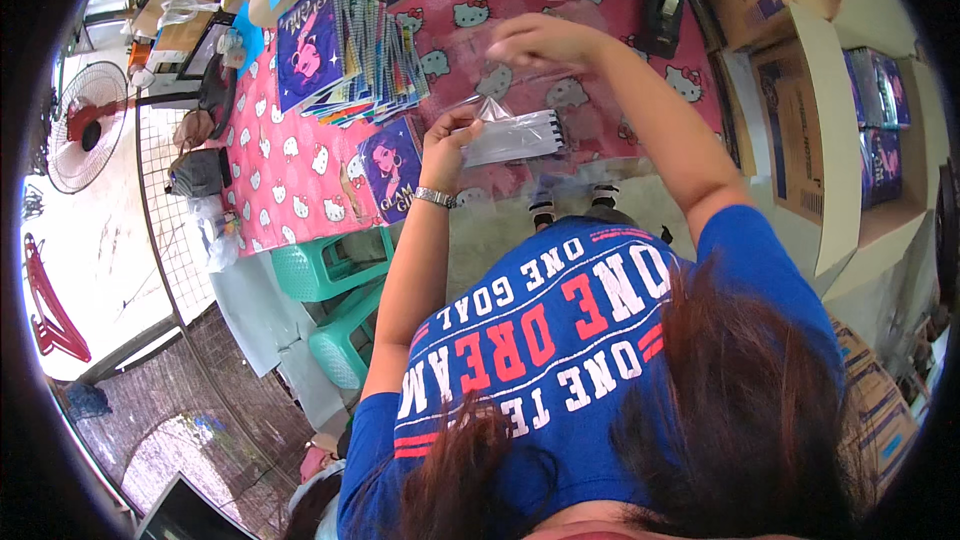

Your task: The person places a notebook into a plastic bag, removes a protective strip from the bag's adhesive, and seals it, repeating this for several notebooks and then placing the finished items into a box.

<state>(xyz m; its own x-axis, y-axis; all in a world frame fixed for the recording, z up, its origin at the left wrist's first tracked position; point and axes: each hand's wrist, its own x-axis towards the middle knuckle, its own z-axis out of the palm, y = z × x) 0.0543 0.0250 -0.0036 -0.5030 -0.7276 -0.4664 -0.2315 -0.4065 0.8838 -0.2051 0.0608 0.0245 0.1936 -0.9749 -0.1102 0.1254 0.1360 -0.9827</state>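
My left hand (455, 138) is closed on the left end of a spiral notebook (518, 138) in clear plastic wrap. The notebook is held edge-on above the near side of the table, its black binding at the right. Loose film stands up by my left fingertips. Up and to the right, my right hand (545, 42) hovers over the tabletop, apart from the notebook. Its fingers are bent and pressed together; whether they pinch anything cannot be made out. A purple notebook with a cartoon figure (390, 170) lies just left of my left wrist.
A fanned stack of spiral notebooks (370, 60) stands at the far left of the pink cat-patterned tablecloth (290, 165). A black tape dispenser (662, 8) sits far right. Cardboard boxes (790, 125) line the right side, one holding wrapped notebooks (880, 165). Green stools (325, 270) stand below the table's left edge.
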